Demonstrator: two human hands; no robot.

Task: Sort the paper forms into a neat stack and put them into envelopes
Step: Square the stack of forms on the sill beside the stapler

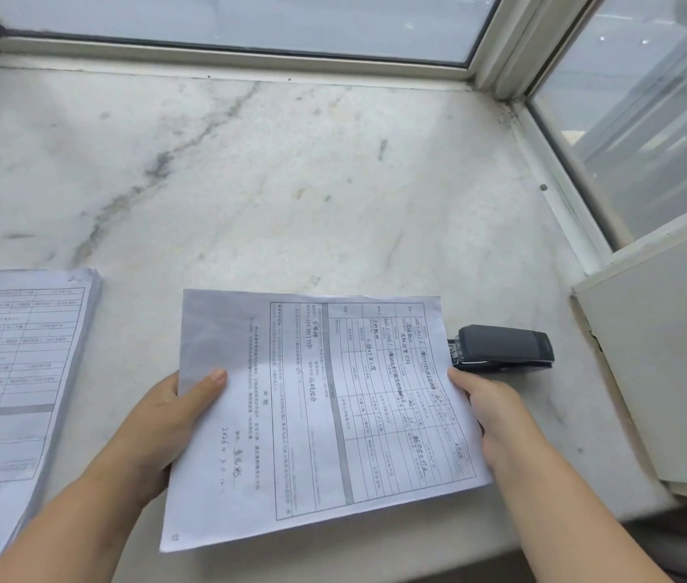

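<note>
Two hands hold one filled-in paper form (320,414) above the marble counter (274,183), near its front edge, with the sheet turned sideways to the viewer. The left hand (165,431) grips the left margin, thumb (207,387) pressed flat on the printed face and the remaining fingers hidden beneath the sheet. The right hand (497,418) holds the right margin, its fingers curled around the edge; whether a thumb lies under the paper cannot be told. A thick stack of forms (17,372) rests on the counter to the left, well apart from the held sheet. A black stapler (501,346) lies just beyond the sheet's right edge, its mouth facing the paper.

The step in hand appears to be carrying this sheet to the stack. To do it well, the sheet should probably be rotated to match the stack's orientation, lowered flat, and its corners squared against those below before release. A light grip at both margins likely avoids creasing; a draught or a hasty release could leave it skewed. No envelope is visible.
</note>
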